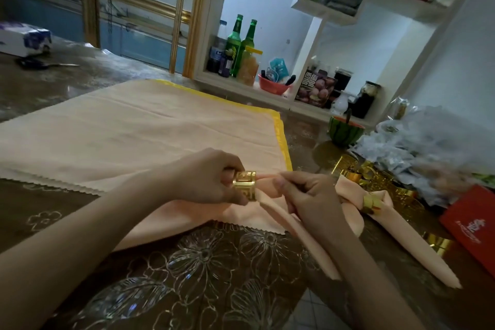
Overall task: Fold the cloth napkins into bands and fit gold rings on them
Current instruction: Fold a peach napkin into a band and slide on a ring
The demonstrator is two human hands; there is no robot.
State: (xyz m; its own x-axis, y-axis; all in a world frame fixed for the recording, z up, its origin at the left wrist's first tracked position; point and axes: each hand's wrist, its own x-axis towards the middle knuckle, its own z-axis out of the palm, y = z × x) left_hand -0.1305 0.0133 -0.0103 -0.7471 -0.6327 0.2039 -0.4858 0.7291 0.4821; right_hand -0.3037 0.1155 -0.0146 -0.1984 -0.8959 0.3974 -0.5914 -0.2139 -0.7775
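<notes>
My left hand (206, 177) grips a gold cut-out ring (244, 185) at the middle of the table. A peach napkin folded into a band (289, 222) runs through that ring and trails toward the near right. My right hand (302, 193) pinches this band just right of the ring. Under both hands lies a stack of flat peach napkins (134, 136), one with a yellow hem. To the right rests another folded napkin (401, 233) with a gold ring (371, 202) around it.
Loose gold rings (351, 169) lie at the right beside crumpled clear plastic bags (417, 153). A red box (471, 225) sits at the right edge. A watermelon-shaped bowl (344, 130) stands behind them. Bottles and jars fill the shelf (241, 83) at the back. Scissors (40, 64) lie far left.
</notes>
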